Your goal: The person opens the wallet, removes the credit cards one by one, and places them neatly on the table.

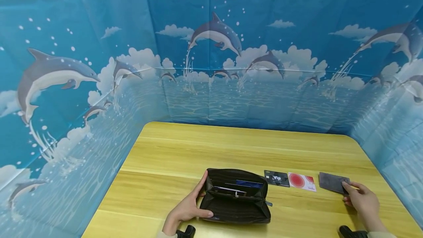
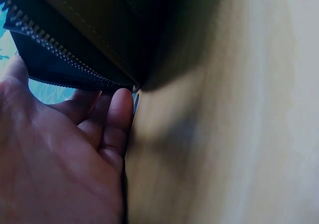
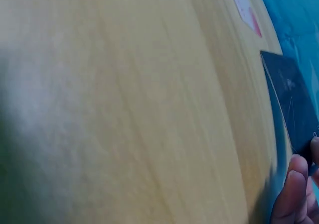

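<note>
A black zip wallet (image 1: pixel 235 196) lies unzipped and spread on the table, a blue card (image 1: pixel 248 184) and some pale edges showing in its inner slots. My left hand (image 1: pixel 188 205) holds its left end, the thumb on the front half and the other fingers along the side and back. In the left wrist view the fingertips touch the wallet's zipped edge (image 2: pixel 75 58). Over to the right, my right hand (image 1: pixel 363 199) pinches a dark grey card (image 1: pixel 333 182) by its right end. The right wrist view shows this card (image 3: pixel 291 97) tilted off the table.
Between the wallet and the grey card lie a black "Vip" card (image 1: pixel 277 178) and a white card with a red circle (image 1: pixel 302 181), side by side. The wooden table (image 1: pixel 185 146) has a dolphin-printed curtain (image 1: pixel 211 94) around its back and sides.
</note>
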A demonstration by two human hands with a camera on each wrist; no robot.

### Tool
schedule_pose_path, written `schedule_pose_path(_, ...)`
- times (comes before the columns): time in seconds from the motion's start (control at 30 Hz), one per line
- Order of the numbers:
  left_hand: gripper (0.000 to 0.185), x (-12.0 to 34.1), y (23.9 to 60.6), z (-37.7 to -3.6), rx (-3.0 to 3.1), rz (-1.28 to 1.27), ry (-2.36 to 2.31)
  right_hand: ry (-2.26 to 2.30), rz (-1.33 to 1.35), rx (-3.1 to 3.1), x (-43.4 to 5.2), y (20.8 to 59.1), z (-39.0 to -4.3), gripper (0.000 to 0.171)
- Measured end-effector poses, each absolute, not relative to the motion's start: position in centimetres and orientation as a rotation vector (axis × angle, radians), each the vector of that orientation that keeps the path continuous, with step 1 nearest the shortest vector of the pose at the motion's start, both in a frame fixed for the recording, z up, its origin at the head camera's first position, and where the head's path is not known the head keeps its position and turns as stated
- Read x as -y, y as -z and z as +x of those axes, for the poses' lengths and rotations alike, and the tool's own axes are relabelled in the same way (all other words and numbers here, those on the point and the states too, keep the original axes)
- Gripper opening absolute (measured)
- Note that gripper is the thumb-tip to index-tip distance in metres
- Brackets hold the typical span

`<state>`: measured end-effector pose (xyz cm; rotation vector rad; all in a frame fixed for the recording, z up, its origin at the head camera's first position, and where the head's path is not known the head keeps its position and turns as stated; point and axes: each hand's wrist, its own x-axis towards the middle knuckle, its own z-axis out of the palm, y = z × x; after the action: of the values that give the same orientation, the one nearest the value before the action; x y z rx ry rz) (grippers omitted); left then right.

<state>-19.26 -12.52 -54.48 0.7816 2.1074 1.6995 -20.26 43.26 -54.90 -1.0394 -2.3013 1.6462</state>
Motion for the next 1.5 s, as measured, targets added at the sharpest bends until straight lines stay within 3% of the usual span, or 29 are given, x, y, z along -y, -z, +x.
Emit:
schedule_pose_path(0.37,0.114,12.4,54.8,-19.4,-2.129,0.797,-1.703,-1.703,-1.074,2.394,-44.6,55.0,-20.7,0.081)
schedule_pose_path(0.73,0.117,12.6,57.5,-20.2,-2.140,0.784,-1.704,-1.702,-1.034,2.423,-44.8,55.1,-21.0,0.077)
schedule_pose_path(1.1,0.113,12.6,54.2,-19.1,-2.113,0.782,-1.704,-1.335,-1.028,2.644,-43.4,55.2,-21.5,0.075)
schedule_pose_path(1.5,0.112,12.5,54.2,-19.0,-2.119,0.798,-1.721,-1.027,-1.003,2.798,-43.5,55.8,-21.6,0.068)
